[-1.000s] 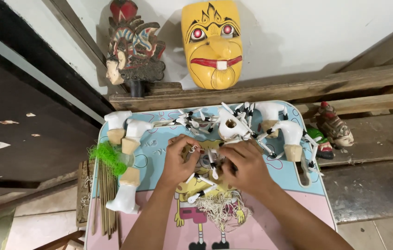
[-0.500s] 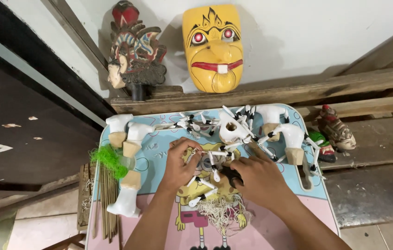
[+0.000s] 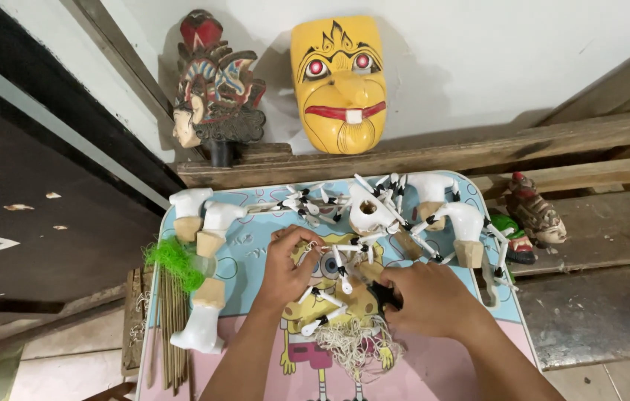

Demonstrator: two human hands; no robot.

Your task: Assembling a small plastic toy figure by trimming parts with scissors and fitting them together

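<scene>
Green tuft [image 3: 172, 261] and white-and-wood puppet parts [image 3: 204, 223] at the left edge of the cartoon-printed table [image 3: 256, 256]. Left hand [image 3: 287, 267], fingers pinched narrow on a small white jointed piece [image 3: 313, 245] at table centre. Tangled string [image 3: 356, 345] below. Right hand [image 3: 434, 299], fingers curled over a dark object [image 3: 385, 295], apparently gripping it. Carved head [image 3: 215, 89] and yellow mask [image 3: 341, 82] against the wall behind.

Your hands [image 3: 359, 286] were hemmed by white puppet limbs [image 3: 374, 212] ahead, string tangle [image 3: 356, 345] below, open desk [image 3: 448, 371] at your near right
</scene>
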